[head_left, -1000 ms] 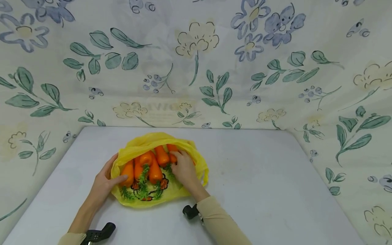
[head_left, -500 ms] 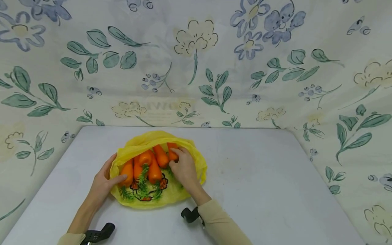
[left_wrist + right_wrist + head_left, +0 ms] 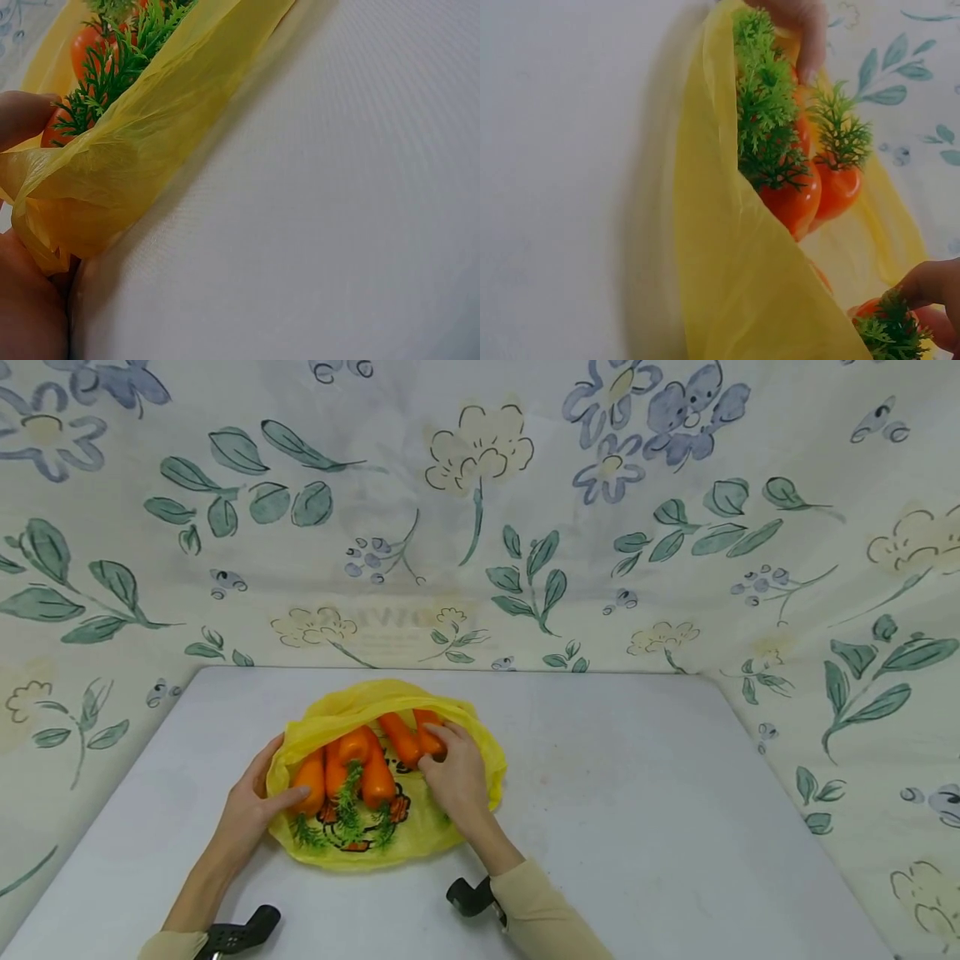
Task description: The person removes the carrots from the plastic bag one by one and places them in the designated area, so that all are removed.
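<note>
A yellow plastic bag (image 3: 367, 697) lies on its side, its mouth toward me. Inside are several orange carrots (image 3: 377, 777) with feathery green tops pointing at the opening. My left hand (image 3: 251, 802) grips the bag's left edge, thumb over the rim beside the leftmost carrot (image 3: 310, 781). In the left wrist view the bag film (image 3: 172, 120) bunches in that hand. My right hand (image 3: 459, 772) reaches into the right side of the mouth and pinches a carrot (image 3: 429, 731). The right wrist view shows its green top (image 3: 892, 334) between thumb and fingers.
The white table (image 3: 637, 793) spreads around the bag, with more of its surface to the right. A flower-printed cloth (image 3: 480, 527) stands behind it and at both sides. Black wrist cameras (image 3: 468, 897) jut inward from both forearms.
My right hand has shifted slightly with the carrot. The neighbouring carrot now lies apart from the left group, showing printed bag between them. My left hand keeps its hold on the bag.
</note>
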Demonstrator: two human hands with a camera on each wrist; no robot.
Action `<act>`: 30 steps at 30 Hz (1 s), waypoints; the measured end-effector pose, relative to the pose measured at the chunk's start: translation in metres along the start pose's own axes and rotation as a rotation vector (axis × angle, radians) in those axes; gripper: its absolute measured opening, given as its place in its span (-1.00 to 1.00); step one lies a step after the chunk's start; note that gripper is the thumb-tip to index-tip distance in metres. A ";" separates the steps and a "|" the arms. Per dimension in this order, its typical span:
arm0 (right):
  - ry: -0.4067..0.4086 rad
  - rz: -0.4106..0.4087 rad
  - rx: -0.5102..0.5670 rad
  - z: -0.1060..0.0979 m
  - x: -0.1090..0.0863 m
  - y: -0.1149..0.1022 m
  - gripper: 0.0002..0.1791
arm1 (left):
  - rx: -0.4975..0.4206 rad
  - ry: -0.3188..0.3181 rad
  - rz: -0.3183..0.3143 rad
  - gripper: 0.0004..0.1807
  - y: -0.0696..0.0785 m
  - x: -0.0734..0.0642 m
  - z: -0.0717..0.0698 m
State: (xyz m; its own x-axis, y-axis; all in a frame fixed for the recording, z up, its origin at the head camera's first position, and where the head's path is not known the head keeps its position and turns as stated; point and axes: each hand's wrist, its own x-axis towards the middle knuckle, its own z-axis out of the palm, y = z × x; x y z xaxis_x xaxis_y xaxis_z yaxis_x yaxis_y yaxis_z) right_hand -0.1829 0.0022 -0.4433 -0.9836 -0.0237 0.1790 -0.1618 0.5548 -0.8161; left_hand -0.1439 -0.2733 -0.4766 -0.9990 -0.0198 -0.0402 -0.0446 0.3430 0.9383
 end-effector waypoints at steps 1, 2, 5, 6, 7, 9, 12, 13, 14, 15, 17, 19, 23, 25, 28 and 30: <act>0.002 0.002 0.006 -0.001 -0.001 0.000 -0.46 | -0.003 -0.001 0.000 -0.03 0.000 0.000 0.000; 0.003 0.004 0.013 -0.001 -0.002 0.000 -0.46 | -0.004 -0.001 -0.001 -0.03 0.000 0.000 0.000; -0.001 0.012 0.028 -0.003 -0.006 -0.002 -0.48 | -0.005 0.001 -0.003 -0.03 0.001 0.000 0.001; -0.001 0.010 0.030 -0.004 -0.008 -0.002 -0.48 | -0.003 0.002 -0.003 -0.03 0.001 0.000 0.001; 0.001 0.000 0.034 -0.004 -0.009 -0.003 -0.49 | 0.000 0.004 -0.004 -0.03 0.001 0.000 0.001; 0.001 -0.010 0.031 -0.006 -0.011 -0.004 -0.50 | 0.002 0.006 -0.003 -0.04 0.001 0.000 0.001; -0.006 -0.028 0.037 -0.009 -0.014 -0.005 -0.51 | 0.004 0.006 -0.001 -0.04 0.001 0.000 0.001; -0.007 -0.032 0.043 -0.011 -0.015 -0.006 -0.52 | 0.005 0.005 0.000 -0.04 0.001 0.000 0.001; -0.013 -0.028 0.051 -0.012 -0.016 -0.007 -0.52 | 0.007 0.003 0.001 -0.05 0.000 0.000 0.001; -0.017 -0.029 0.061 -0.014 -0.017 -0.008 -0.51 | 0.009 0.002 0.001 -0.04 0.000 0.000 0.000; -0.015 -0.041 0.076 -0.018 -0.019 -0.009 -0.52 | 0.019 0.000 0.000 -0.04 0.000 0.000 0.000; -0.014 -0.051 0.079 -0.021 -0.021 -0.011 -0.54 | 0.026 -0.004 -0.001 -0.04 -0.001 0.000 0.000; -0.023 -0.072 0.081 -0.024 -0.025 -0.011 -0.56 | 0.034 -0.014 0.004 -0.04 -0.002 0.000 -0.003; -0.030 -0.072 0.098 -0.027 -0.028 -0.012 -0.57 | 0.034 -0.017 0.011 -0.04 -0.002 0.000 -0.004; -0.034 -0.081 0.106 -0.032 -0.031 -0.012 -0.60 | 0.037 -0.017 0.010 -0.04 -0.002 0.000 -0.004; -0.036 -0.083 0.105 -0.037 -0.034 -0.013 -0.62 | 0.040 -0.016 0.004 -0.03 -0.003 0.000 -0.003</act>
State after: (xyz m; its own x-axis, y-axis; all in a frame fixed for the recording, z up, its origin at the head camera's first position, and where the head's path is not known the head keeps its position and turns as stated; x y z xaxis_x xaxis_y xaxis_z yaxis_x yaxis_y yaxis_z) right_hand -0.1448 0.0264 -0.4185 -0.9683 -0.0971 0.2300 -0.2486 0.4595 -0.8527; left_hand -0.1439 -0.2775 -0.4780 -0.9991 -0.0036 -0.0423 -0.0405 0.3804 0.9240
